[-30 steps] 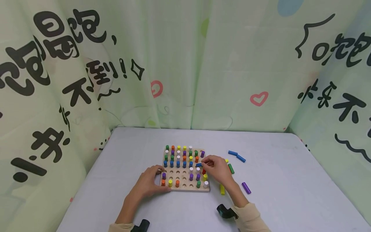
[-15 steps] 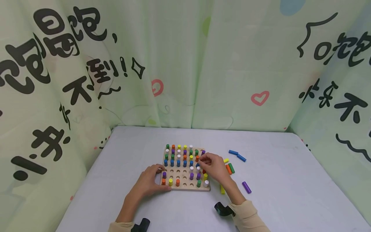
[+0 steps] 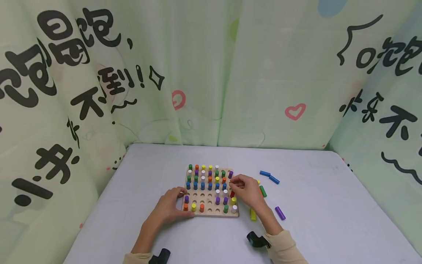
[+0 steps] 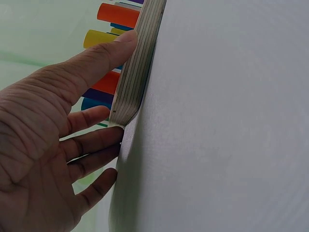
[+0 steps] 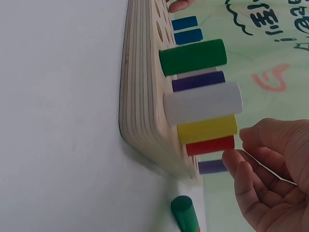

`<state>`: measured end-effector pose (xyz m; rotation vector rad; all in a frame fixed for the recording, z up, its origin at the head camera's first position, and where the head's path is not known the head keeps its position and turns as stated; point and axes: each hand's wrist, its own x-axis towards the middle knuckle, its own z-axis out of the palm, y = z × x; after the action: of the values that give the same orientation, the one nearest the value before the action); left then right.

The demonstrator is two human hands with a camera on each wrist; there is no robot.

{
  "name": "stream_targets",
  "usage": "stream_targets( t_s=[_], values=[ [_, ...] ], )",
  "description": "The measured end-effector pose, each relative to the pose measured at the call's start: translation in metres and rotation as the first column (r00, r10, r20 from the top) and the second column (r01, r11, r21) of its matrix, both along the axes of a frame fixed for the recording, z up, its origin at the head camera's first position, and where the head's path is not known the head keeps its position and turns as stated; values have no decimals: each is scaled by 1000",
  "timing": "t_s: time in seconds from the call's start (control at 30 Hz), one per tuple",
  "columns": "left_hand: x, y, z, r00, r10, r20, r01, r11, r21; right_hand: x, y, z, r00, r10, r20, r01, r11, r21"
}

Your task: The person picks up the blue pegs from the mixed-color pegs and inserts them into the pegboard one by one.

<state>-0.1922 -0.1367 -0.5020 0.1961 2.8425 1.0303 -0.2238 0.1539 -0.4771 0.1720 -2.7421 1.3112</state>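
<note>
A wooden pegboard point(image 3: 213, 215) stands on the table, filled with coloured pegs apart from several bare holes in its front half. My left hand point(image 3: 167, 208) holds its near left corner, thumb on the front edge point(image 4: 140, 63) and fingers along the left side. Over the board's right edge is my right hand point(image 3: 248, 190), its thumb and fingertips apart with nothing between them. Just left of those fingertips, a blue peg point(image 3: 224, 186) stands upright at the end of a blue row. A red peg point(image 5: 210, 145) is right beside the right fingers in the right wrist view.
Loose pegs lie right of the board: two blue ones, including a blue peg point(image 3: 274, 179), a green peg point(image 3: 262, 191), a purple peg point(image 3: 280, 213) and a yellow peg point(image 3: 253, 215). Another yellow one is partly hidden by the right hand. A patterned curtain point(image 3: 257, 73) surrounds the white table point(image 3: 158, 165).
The blue peg, tilted in my right fingers a second ago, now stands upright in the board. My right hand has let go and moved slightly right. The left hand stays put.
</note>
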Motion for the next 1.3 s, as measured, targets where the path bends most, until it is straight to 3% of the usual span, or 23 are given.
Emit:
stream_targets(
  t_s=[0.7, 1.0, 1.3],
  values=[
    [0, 1, -2, 1000, 13, 5, -13, 1000, 7, 3, 39, 1, 994, -113, 10, 112, 991, 72],
    [-1, 1, -4, 1000, 14, 7, -14, 1000, 8, 3, 58, 4, 989, -145, 4, 145, 988, 54],
    [-2, 1, -3, 1000, 21, 11, -21, 1000, 3, 2, 80, 3, 981, -191, -38, 194, 979, 66]
  ],
)
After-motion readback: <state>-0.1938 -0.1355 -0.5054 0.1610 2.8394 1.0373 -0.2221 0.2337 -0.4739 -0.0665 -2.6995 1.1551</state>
